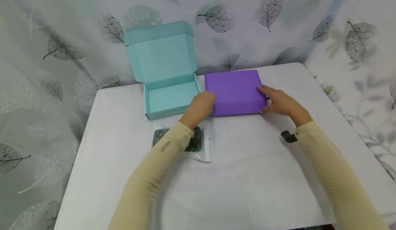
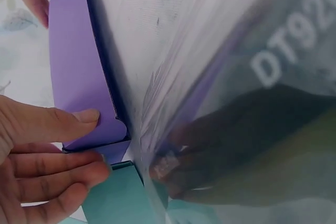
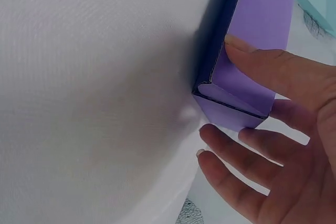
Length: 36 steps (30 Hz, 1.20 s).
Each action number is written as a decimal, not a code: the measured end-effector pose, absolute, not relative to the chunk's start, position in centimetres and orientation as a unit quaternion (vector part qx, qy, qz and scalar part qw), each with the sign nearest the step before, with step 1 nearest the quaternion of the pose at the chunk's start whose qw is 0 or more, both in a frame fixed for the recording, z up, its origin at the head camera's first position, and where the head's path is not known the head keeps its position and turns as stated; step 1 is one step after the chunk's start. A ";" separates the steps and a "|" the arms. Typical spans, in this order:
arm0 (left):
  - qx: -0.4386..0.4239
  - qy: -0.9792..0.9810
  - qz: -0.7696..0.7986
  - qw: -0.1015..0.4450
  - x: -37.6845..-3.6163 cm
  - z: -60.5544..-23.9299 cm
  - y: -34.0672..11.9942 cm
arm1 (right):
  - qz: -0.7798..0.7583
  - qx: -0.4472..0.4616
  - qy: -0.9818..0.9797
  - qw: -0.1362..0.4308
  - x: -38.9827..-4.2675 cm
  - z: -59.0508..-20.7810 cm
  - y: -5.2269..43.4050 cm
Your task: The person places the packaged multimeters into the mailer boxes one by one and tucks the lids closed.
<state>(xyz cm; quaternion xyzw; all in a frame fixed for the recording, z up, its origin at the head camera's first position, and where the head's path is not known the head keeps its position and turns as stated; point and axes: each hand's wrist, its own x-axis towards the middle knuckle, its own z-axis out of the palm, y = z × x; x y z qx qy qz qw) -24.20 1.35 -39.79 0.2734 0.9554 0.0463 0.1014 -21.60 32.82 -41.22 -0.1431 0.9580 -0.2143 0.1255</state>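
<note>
A purple cardboard box (image 1: 233,87) with its lid down lies toward the back of the white table. My left hand (image 1: 199,108) grips its left front corner. In the left wrist view, the thumb presses the box's front face (image 2: 76,77) and the fingers lie along the short side. At the opposite end, my right hand (image 1: 279,101) holds the right front corner, thumb on the front face (image 3: 257,85) and fingers spread about the side. An open teal box (image 1: 171,97) stands left of the purple one, its lid raised and its inside bare.
A clear plastic bag (image 1: 202,157) with a dark device lies under my left forearm; "DT920" lettering shows close up in the left wrist view. Behind the table (image 1: 247,175) hangs a leaf-patterned curtain (image 1: 216,47). A black strap end (image 1: 288,137) sticks out by my right cuff.
</note>
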 end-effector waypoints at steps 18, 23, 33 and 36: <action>0.273 0.960 0.019 0.059 -24.2 -40.2 1.8 | -0.158 -0.125 0.976 0.078 -21.9 -42.1 32.4; 0.276 0.960 0.017 0.053 -24.2 -40.6 2.0 | -0.119 -0.121 0.983 0.063 -21.9 -42.3 32.0; 0.273 0.960 0.025 0.061 -24.5 -40.8 1.8 | -0.078 -0.114 0.989 0.047 -22.1 -42.7 31.5; 0.277 0.959 0.028 0.056 -24.6 -41.0 1.6 | -0.081 -0.115 0.989 0.039 -22.0 -42.9 31.5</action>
